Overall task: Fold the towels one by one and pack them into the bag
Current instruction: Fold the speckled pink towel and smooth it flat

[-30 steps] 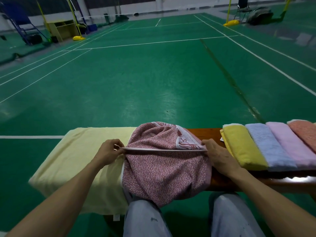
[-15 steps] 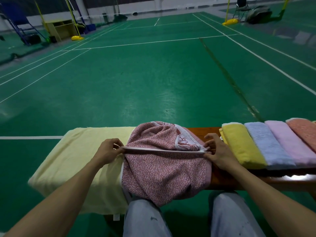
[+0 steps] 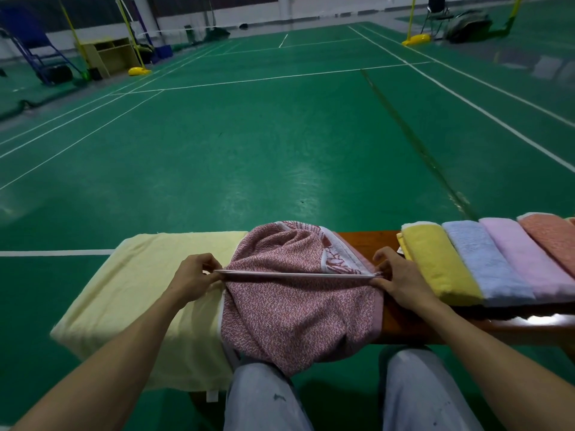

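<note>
Left hand (image 3: 194, 278): grip pinched on one end of the white hem (image 3: 295, 274), as it was a second ago. Right hand (image 3: 401, 279): grip pinched on the other end. Its fingers now arch over the corner, where a second ago they lay flatter. The hem is taut between the two hands, nearly level.

The hem belongs to the red towel (image 3: 298, 318): one, patterned, bunched on the surface (image 3: 367, 244), not moved. Its near edge hangs onto the left knee (image 3: 258, 396).

Pale towel (image 3: 140, 290): one, spread flat to the left, draping off the front edge, its right side under the red towel.

Folded towels: four, side by side and touching, just beside the right hand. They are the yellow towel (image 3: 435, 265), blue towel (image 3: 485, 265), pink towel (image 3: 529, 259) and orange towel (image 3: 557, 237). A sliver of another shows at the frame edge.

The right hand hides the red towel's right corner.

Beyond: green court floor (image 3: 280, 150) with white lines. Post base (image 3: 140, 70) back left, a second one (image 3: 417, 40) back right.
</note>
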A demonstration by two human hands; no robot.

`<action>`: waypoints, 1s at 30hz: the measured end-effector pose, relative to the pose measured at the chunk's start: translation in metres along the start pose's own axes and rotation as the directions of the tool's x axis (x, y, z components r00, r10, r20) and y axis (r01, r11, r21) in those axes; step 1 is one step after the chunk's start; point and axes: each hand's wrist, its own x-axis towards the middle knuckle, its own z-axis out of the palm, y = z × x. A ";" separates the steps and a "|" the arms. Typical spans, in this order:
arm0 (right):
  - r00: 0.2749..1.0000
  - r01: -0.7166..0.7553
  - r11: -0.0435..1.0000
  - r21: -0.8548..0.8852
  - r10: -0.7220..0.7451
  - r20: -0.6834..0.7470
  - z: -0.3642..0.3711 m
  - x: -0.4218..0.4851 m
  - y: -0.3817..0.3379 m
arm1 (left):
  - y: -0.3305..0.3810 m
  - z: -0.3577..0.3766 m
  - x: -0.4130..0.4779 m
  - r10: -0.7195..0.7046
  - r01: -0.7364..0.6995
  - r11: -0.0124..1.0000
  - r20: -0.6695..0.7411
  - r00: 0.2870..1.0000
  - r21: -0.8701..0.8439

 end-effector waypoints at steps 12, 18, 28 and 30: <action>0.997 -0.032 0.995 0.093 0.038 -0.063 -0.016 -0.003 -0.007 | 0.003 0.001 0.000 0.081 -0.083 0.996 -0.054 0.995 -0.040; 1.000 0.031 0.999 -0.036 -0.031 0.002 -0.029 -0.004 -0.015 | 0.012 0.002 0.001 0.079 -0.083 0.993 -0.050 0.996 -0.083; 0.958 -0.184 0.859 0.477 0.265 -0.108 -0.040 0.000 -0.014 | 0.035 0.022 -0.004 -0.084 0.022 0.870 -0.103 0.991 -0.493; 0.936 -0.207 0.760 0.616 0.338 -0.102 -0.040 0.005 -0.015 | 0.042 0.029 -0.003 -0.143 0.064 0.820 -0.095 0.985 -0.568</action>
